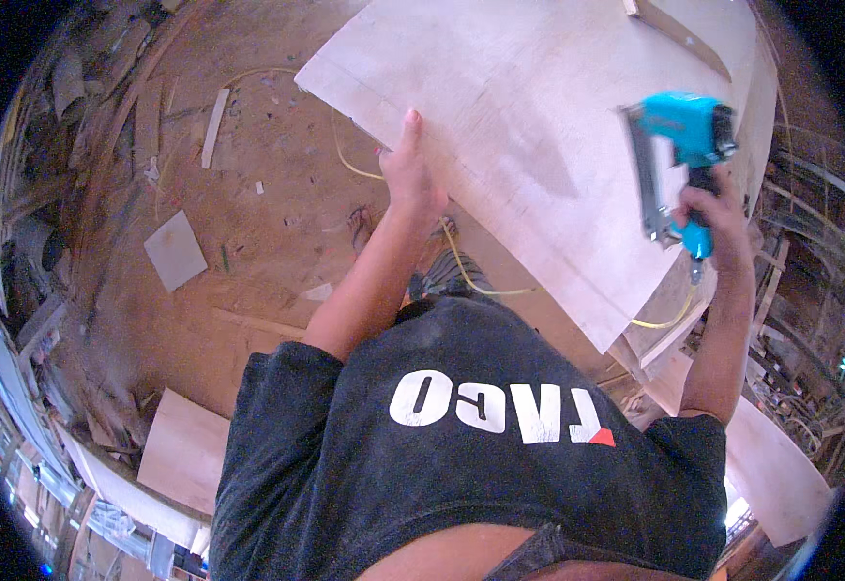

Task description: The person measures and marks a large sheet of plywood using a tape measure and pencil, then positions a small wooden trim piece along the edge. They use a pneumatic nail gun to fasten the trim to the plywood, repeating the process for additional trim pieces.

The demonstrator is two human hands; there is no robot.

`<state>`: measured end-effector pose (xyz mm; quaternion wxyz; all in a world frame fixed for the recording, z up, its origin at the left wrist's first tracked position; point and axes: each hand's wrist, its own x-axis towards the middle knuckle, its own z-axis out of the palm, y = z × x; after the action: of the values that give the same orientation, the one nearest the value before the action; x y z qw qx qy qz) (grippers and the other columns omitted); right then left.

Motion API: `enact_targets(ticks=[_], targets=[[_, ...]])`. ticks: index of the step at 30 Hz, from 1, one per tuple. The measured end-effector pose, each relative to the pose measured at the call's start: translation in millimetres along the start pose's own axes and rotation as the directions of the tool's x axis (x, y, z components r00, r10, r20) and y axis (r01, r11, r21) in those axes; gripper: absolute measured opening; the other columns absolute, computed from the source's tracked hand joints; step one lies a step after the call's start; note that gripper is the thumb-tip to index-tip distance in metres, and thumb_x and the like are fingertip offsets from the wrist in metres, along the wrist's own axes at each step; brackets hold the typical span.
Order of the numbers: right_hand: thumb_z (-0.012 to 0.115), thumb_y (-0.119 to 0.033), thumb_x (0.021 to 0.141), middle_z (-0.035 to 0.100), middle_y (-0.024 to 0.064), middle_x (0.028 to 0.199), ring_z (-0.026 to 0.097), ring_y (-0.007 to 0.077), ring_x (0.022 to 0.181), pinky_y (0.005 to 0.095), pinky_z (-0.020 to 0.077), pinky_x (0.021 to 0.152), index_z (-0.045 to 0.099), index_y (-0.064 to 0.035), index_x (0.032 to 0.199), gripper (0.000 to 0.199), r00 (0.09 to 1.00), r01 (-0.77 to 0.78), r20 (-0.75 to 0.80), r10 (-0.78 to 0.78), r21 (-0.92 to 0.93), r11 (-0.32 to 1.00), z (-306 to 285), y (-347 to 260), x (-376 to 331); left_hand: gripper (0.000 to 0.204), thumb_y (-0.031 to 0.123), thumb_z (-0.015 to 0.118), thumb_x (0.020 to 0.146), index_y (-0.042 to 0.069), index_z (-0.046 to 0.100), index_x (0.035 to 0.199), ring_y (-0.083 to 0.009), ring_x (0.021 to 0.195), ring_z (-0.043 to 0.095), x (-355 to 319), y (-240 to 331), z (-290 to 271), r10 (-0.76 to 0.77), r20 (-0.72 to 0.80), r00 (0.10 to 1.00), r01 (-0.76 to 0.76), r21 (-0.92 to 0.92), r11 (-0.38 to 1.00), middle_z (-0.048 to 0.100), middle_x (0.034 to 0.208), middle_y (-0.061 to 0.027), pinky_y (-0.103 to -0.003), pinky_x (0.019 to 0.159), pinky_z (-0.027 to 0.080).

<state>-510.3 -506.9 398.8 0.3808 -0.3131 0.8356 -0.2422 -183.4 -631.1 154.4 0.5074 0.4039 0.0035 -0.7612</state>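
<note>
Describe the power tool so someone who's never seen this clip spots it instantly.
Find the large pale board filling the upper right. In front of its right part, the right hand grips a nail gun. Its bright teal body sets it apart from the board and the narrow wooden strip above it in the picture.

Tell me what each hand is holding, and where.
The right hand holds the nail gun by its handle; the left hand holds the board at its near edge.

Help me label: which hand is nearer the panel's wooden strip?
Right hand, on the nailer this side of the wooden strip; left hand grips the panel farther off, leftward.
</note>
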Motion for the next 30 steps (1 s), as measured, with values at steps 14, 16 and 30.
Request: enact_targets(ticks=[14, 16, 30], targets=[[0.085, -0.031, 0.089, 0.074, 0.0054, 0.082, 0.068, 0.0136, 0.069, 0.0315, 0.0548, 0.061, 0.075, -0.0021, 0.113, 0.039, 0.932, 0.202, 0.327, -0.156, -0.110, 0.973, 167, -32, -17, 0.062, 0.029, 0.082, 0.094, -0.006, 0.054, 0.136, -0.0284, 0.113, 0.063, 8, -13, -16, -0.026, -0.074, 0.997, 0.028, 0.036, 0.999, 0.064, 0.127, -0.0150, -0.045, 0.098, 0.052], [0.085, -0.032, 0.089, 0.074, 0.0057, 0.083, 0.069, 0.0135, 0.069, 0.0316, 0.0553, 0.062, 0.075, -0.0025, 0.115, 0.041, 0.918, 0.304, 0.287, -0.273, -0.070, 0.950, 176, -30, -17, 0.062, 0.029, 0.082, 0.094, -0.007, 0.055, 0.136, -0.0282, 0.114, 0.062, 13, -17, -21, -0.038, -0.112, 0.993, 0.046, 0.071, 0.996, 0.064, 0.128, -0.0151, -0.044, 0.099, 0.051], [0.084, -0.029, 0.090, 0.075, 0.0077, 0.095, 0.068, 0.0148, 0.080, 0.0338, 0.0544, 0.074, 0.075, -0.0039, 0.117, 0.038, 0.939, 0.168, 0.327, -0.103, -0.177, 0.970, 184, -61, -22, 0.054, 0.030, 0.081, 0.093, -0.002, 0.060, 0.131, -0.0268, 0.104, 0.063, 4, -10, -6, 0.038, -0.156, 0.987, -0.019, 0.117, 0.993, 0.064, 0.120, -0.0124, -0.042, 0.088, 0.051]])
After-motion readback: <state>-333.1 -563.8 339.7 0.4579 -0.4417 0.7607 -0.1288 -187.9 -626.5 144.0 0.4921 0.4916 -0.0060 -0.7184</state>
